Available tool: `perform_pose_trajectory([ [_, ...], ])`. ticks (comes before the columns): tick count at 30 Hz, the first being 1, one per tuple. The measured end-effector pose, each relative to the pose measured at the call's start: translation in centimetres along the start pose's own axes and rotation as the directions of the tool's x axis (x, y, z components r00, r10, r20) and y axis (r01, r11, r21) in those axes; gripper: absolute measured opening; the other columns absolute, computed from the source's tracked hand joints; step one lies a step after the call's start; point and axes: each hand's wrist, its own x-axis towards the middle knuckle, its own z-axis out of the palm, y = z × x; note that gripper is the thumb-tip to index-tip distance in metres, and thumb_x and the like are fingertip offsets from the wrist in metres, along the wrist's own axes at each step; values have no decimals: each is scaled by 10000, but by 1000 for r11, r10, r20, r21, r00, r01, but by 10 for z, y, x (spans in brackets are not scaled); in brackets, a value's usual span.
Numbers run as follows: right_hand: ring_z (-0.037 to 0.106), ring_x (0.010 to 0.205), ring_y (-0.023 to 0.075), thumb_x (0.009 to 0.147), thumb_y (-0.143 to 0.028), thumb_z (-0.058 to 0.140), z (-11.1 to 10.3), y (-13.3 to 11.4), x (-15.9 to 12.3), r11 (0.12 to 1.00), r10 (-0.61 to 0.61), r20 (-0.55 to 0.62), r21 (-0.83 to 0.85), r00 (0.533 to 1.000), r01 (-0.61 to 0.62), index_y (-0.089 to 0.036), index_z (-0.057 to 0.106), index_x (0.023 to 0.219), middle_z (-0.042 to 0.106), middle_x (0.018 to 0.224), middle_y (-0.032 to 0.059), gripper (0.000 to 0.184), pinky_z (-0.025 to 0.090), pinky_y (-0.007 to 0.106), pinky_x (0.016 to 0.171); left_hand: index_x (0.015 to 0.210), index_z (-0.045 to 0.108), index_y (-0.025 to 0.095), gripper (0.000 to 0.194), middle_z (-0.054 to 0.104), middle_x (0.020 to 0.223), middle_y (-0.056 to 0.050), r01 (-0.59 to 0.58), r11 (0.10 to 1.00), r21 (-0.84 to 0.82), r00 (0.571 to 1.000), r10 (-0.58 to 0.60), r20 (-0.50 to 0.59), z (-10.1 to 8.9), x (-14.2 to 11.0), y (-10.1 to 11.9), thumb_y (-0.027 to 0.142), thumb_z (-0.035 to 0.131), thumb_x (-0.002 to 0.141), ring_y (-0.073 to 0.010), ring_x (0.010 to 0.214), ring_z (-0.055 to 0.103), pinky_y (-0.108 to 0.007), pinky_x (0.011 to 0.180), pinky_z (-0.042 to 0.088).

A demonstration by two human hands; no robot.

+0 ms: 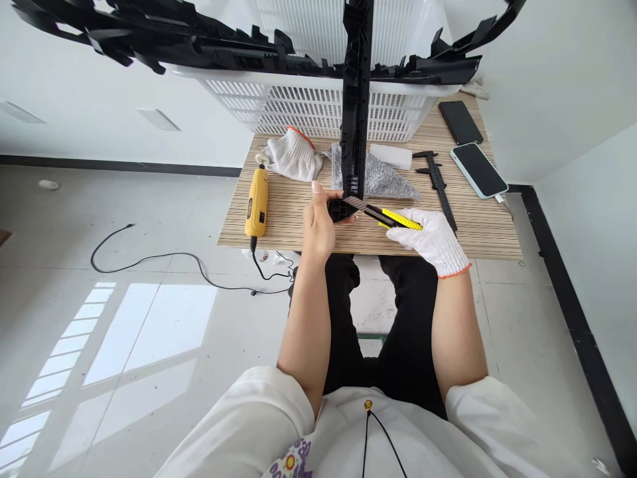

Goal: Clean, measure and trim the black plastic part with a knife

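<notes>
My bare left hand (318, 226) grips the near end of a long black plastic moulding (356, 99) that runs away from me across the table and over the basket. My right hand (432, 238), in a white knit glove, is closed round a yellow utility knife (398, 220). Its extended blade lies against the black part's near end, right beside my left fingers. Both hands hover over the front edge of the striped wooden table (478, 229).
A yellow rotary tool (257, 202) with a black cord lies at the left of the table. Beyond are a spare white glove (293, 154), a grey cloth (385, 178), a white block (391, 156), a caliper (438, 180), two phones (478, 169) and a white slatted basket (308, 106). More black mouldings (164, 33) rest on the basket.
</notes>
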Motion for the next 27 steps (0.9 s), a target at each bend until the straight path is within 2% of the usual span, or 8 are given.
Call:
perform_pose_trajectory([
  [7, 510, 530, 87, 732, -430, 807, -1, -5, -2, 995, 84, 14, 58, 996, -84, -172, 796, 1032, 659, 698, -1, 396, 455, 225, 483, 829, 719, 192, 658, 697, 771, -77, 12, 1000, 23, 1000, -13, 7, -1, 1, 1, 676, 309, 1005, -181, 751, 711, -334, 688, 660],
  [11, 503, 535, 88, 722, -439, 818, 1, -4, -1, 995, 68, -2, 68, 998, -68, -174, 792, 1005, 655, 704, 1, 389, 447, 225, 477, 835, 728, 199, 654, 681, 717, -54, 14, 1000, 13, 1000, -14, 0, -1, 1, 1, 706, 343, 983, -164, 756, 704, -288, 662, 657],
  [15, 515, 554, 95, 742, -435, 807, 0, -2, -2, 993, 70, 32, 91, 997, -72, -182, 783, 1030, 649, 708, -3, 384, 464, 233, 503, 825, 719, 203, 634, 694, 742, -55, 7, 1000, 9, 1000, -7, 3, -1, 1, 1, 678, 336, 996, -162, 769, 710, -274, 651, 653],
  [23, 510, 570, 94, 820, -401, 755, -5, -2, -6, 986, 48, 133, 150, 990, -68, -215, 737, 1213, 642, 746, -10, 435, 463, 239, 531, 835, 732, 196, 635, 703, 784, -65, 0, 1000, 9, 1000, 0, 21, -1, -1, 2, 667, 341, 1002, -159, 775, 708, -289, 681, 658],
  [27, 491, 575, 82, 847, -366, 712, -7, -2, -8, 978, 43, 215, 190, 976, -85, -232, 687, 1317, 698, 878, 16, 490, 445, 235, 525, 837, 723, 187, 638, 711, 800, -70, 6, 1000, 0, 1000, -6, 21, -1, -1, 1, 685, 356, 993, -171, 787, 715, -292, 671, 659],
])
